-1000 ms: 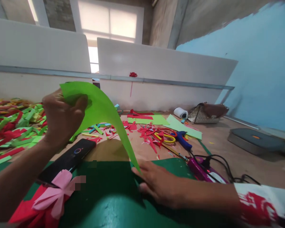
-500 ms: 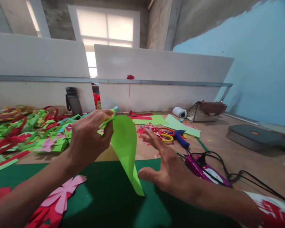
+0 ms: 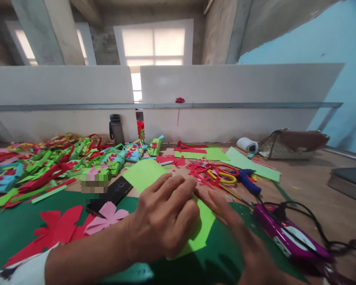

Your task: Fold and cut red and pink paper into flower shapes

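Observation:
A bright green craft sheet [image 3: 146,174] lies on the dark green mat [image 3: 62,198], its lower part bent under my hands. My left hand [image 3: 169,215] is closed over the middle of the sheet, fingers curled and pressed on it. My right hand [image 3: 237,225] is partly blurred; its fingers stretch out along the sheet's right edge, close to my left fingers. Just left of them lie a pink flower cutout [image 3: 108,217], red flower cutouts [image 3: 59,223] and a black phone [image 3: 112,194].
At the left is a heap of coloured strips and small bags [image 3: 47,166]. Scissors [image 3: 225,177], a blue glue gun [image 3: 249,182] and a purple power strip [image 3: 290,233] with cables lie right. Behind stand a bottle [image 3: 116,130] and a handbag [image 3: 299,144].
The green sheet has come down from being held up in my left hand to the mat. My right hand has moved down beside it. The small green bag is now on the table.

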### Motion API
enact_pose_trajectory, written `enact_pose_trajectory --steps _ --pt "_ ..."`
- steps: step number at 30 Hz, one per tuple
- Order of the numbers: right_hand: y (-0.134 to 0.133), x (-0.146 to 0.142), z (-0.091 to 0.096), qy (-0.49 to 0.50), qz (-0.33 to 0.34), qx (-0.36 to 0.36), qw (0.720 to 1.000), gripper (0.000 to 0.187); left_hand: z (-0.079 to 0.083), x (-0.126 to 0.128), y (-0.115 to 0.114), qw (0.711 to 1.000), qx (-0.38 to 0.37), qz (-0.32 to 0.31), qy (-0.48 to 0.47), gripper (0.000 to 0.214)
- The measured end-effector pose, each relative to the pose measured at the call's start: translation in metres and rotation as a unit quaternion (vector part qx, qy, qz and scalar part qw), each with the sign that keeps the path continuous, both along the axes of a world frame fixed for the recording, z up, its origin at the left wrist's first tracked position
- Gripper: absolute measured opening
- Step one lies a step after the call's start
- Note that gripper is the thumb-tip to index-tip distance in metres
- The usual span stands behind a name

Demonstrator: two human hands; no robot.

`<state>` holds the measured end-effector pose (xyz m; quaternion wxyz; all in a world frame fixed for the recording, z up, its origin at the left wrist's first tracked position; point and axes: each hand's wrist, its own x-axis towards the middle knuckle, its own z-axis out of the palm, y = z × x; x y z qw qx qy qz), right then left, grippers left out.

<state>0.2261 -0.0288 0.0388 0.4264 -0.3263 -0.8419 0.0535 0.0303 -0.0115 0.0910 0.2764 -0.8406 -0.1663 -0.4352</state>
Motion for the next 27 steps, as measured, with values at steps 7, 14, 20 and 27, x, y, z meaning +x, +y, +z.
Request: enact_pose_trajectory --steps 7,14,20,27 --pt "0.039 0.007 0.020 -0.002 -0.060 -0.058 0.996 0.037 -0.006 0.015 -0.017 0.991 0.074 -0.046 -0.097 0.024" --pt "0.065 0.045 0.038 -0.067 -0.111 0.159 0.979 0.021 -0.014 -0.024 -0.012 0.998 -0.056 0.002 0.004 0.020" --pt "0.046 0.031 0.005 -0.246 -0.150 0.260 0.922 0.033 -0.045 -0.064 0.026 0.977 -0.076 0.195 0.035 0.025" --pt "0.029 0.011 -0.028 -0.276 -0.080 0.255 0.923 0.040 -0.037 -0.085 0.031 0.921 -0.208 0.326 0.038 0.033"
